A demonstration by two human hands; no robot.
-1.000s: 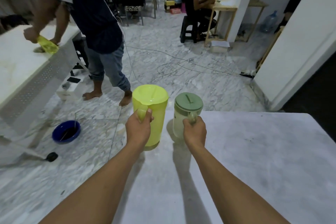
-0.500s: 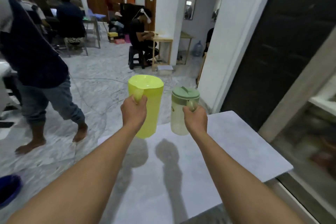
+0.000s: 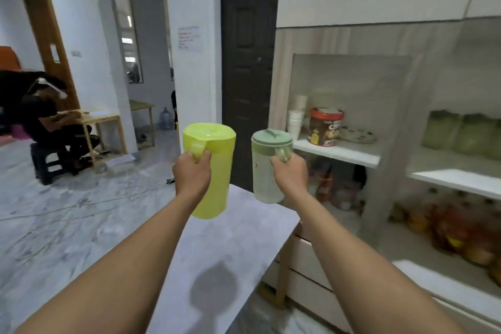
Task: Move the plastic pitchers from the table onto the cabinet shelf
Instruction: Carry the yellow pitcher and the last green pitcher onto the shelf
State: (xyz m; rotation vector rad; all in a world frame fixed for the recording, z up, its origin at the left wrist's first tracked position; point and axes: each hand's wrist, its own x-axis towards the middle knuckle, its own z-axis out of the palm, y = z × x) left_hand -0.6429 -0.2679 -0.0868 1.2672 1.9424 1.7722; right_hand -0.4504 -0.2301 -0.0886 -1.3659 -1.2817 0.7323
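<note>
beside the grey counter [image 3: 230, 238], with the cabinet shelf [image 3: 339, 152] already crowded, each grip stays clamped on 1 handle, left hand [image 3: 191, 171] carrying the yellow pitcher [image 3: 214, 168], right hand [image 3: 291, 173] the green pitcher [image 3: 264, 168], both airborne, so either could knock the tin [image 3: 325, 127] or cups [image 3: 295, 119].

The left hand [image 3: 192, 171] grips the handle of a tall yellow-green plastic pitcher [image 3: 212, 168], held upright above the pale grey table top [image 3: 217, 247]. Just right of it, the right hand [image 3: 289, 173] grips the handle of a smaller translucent pitcher with a sage-green lid [image 3: 269, 165]. Beyond the right hand, a white cabinet shelf [image 3: 339, 152] carries stacked white cups [image 3: 296, 119] and a round brown tin [image 3: 325, 126].
</note>
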